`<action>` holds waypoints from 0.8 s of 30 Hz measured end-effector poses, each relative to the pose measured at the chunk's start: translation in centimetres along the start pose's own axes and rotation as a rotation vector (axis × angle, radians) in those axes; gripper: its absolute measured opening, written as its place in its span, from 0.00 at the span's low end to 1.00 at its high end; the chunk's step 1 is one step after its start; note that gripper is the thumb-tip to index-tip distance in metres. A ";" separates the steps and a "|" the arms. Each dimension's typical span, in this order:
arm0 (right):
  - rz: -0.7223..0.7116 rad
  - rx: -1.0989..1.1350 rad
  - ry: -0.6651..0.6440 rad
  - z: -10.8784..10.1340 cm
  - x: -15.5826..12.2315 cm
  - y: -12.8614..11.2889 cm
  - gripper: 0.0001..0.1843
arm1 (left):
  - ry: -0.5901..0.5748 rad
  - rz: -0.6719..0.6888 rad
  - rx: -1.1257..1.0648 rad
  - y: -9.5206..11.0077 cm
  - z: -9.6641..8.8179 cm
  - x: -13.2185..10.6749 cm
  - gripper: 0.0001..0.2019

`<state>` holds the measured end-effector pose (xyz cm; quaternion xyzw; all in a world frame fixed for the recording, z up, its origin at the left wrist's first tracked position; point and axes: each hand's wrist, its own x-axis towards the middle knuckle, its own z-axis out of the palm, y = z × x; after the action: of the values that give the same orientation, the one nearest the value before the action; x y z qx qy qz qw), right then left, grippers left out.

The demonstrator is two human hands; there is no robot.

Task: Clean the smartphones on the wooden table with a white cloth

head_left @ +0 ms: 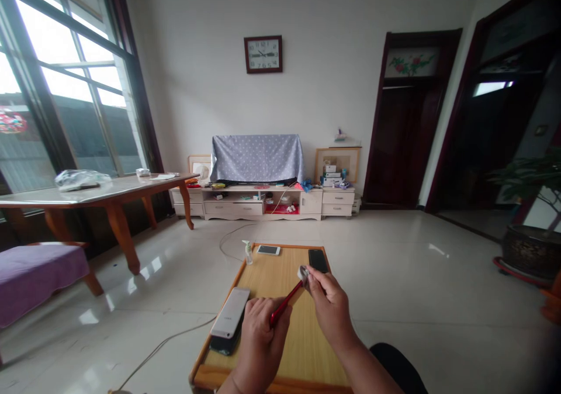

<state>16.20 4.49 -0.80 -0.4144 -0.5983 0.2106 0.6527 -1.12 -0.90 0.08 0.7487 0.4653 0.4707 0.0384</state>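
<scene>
My left hand (pixel 262 331) is closed round a thin red phone (pixel 286 303), held edge-on above a small wooden table (pixel 267 271). My right hand (pixel 329 303) pinches a small grey-white wad, perhaps a cloth or wipe (pixel 303 275), against the phone's upper end. On the table to the left lie two stacked phones, a white one (pixel 230 320) over a dark one. At the far end lie a white phone (pixel 269 249), a black phone (pixel 318 260) and a small clear bottle (pixel 248 252).
A long wooden table (pixel 109 192) with a plastic bag stands left by the window, beside a purple-cushioned bench (pixel 35 274). A low TV cabinet (pixel 263 198) with a cloth-covered screen lines the far wall. A cable runs across the tiled floor. A potted plant (pixel 530 236) stands right.
</scene>
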 end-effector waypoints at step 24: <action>-0.003 -0.062 0.010 0.9 -0.5 -1.0 0.08 | 0.177 -0.508 -0.644 1.6 0.1 0.9 0.17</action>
<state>15.04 3.73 -0.35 -0.4345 -0.6021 0.1888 0.6427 0.10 -1.17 1.43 0.5163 0.4659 0.6302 0.3453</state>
